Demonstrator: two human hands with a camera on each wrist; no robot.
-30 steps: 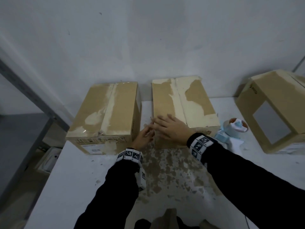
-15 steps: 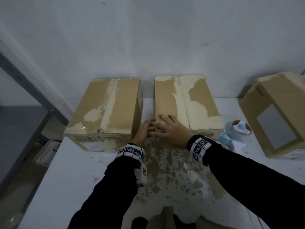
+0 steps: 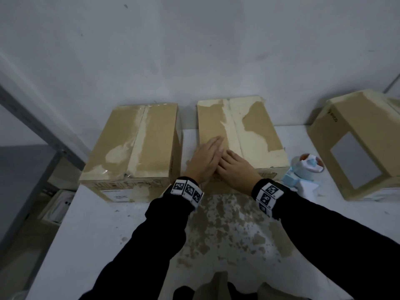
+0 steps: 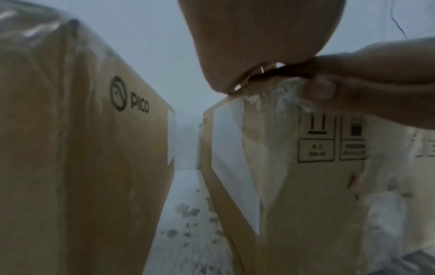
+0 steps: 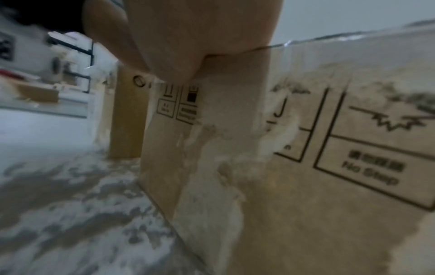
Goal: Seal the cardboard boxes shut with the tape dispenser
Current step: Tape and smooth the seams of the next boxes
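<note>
Two closed cardboard boxes stand side by side against the wall: a left box (image 3: 134, 146) and a middle box (image 3: 249, 135), both with torn, pale patches on top. My left hand (image 3: 205, 159) lies flat with straight fingers on the near left part of the middle box's top. My right hand (image 3: 236, 167) lies beside it, fingers straight, pressing the box's front top edge; in the left wrist view its thumb (image 4: 322, 91) presses clear tape onto the front face (image 4: 329, 186). The blue and white tape dispenser (image 3: 305, 172) rests on the table right of this box, untouched.
A third cardboard box (image 3: 363, 144) stands tilted at the right. The white table (image 3: 97, 234) has a worn, flaked patch in the middle. A narrow gap separates the left and middle boxes. Past the table's left edge there is a grey frame and a lower shelf.
My left hand has risen from the box's front corner onto its top and slid farther back. My right hand stays at the front edge. The view shifted slightly.
</note>
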